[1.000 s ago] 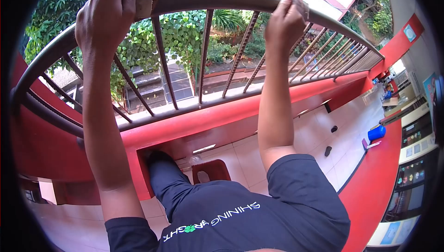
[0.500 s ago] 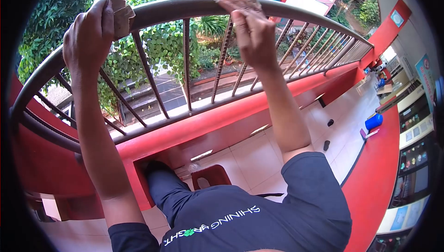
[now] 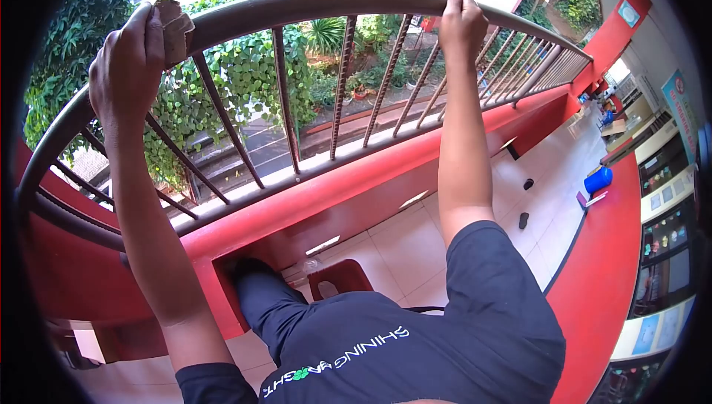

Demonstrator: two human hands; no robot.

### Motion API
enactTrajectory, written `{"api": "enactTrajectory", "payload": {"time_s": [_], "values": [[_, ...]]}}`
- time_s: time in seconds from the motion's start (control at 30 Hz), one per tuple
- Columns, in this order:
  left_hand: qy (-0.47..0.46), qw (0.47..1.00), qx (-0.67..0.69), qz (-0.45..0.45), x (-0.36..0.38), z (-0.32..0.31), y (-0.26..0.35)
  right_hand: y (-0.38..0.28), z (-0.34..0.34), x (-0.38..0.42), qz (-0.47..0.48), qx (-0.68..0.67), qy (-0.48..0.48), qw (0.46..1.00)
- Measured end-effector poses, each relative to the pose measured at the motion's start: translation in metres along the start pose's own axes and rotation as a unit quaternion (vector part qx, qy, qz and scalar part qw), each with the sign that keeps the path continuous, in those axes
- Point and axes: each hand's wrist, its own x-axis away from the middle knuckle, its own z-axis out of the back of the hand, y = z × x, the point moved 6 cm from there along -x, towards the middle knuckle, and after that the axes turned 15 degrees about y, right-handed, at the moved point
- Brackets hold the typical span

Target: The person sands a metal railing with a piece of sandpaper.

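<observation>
A dark brown metal handrail (image 3: 311, 1) curves across the upper view. On its left stretch, my left hand (image 3: 130, 59) is closed round the rail and holds a folded brown sheet of sandpaper (image 3: 174, 31) against it. Farther right, my right hand (image 3: 463, 22) is wrapped over the top of the same rail, knuckles up. The pale sandpaper seen under this hand earlier is now hidden by the fingers and the rail.
Ribbed bars (image 3: 343, 85) run from the handrail to a red ledge (image 3: 326, 185). A red plastic chair (image 3: 341, 278) stands near my legs. Dark slippers (image 3: 524, 220) lie on the tiled floor, with a blue container (image 3: 598, 179) at the right. Plants (image 3: 237, 85) grow beyond the railing.
My right hand has slid right along the handrail; its fingers, flat over a pale sheet before, now curl round the rail. My left hand stays at its place. The view has shifted slightly.
</observation>
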Motion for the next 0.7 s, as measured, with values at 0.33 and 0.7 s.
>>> {"api": "enactTrajectory", "payload": {"time_s": [0.33,0.7], "values": [[0.005,1.0,0.006,-0.006,0.003,-0.006,-0.005,0.025,0.013,-0.004,-0.02,0.014,0.062,0.998],[-0.001,1.0,-0.01,0.005,0.004,-0.015,-0.016,0.058,0.02,-0.012,-0.155,-0.043,0.004,0.987]]}}
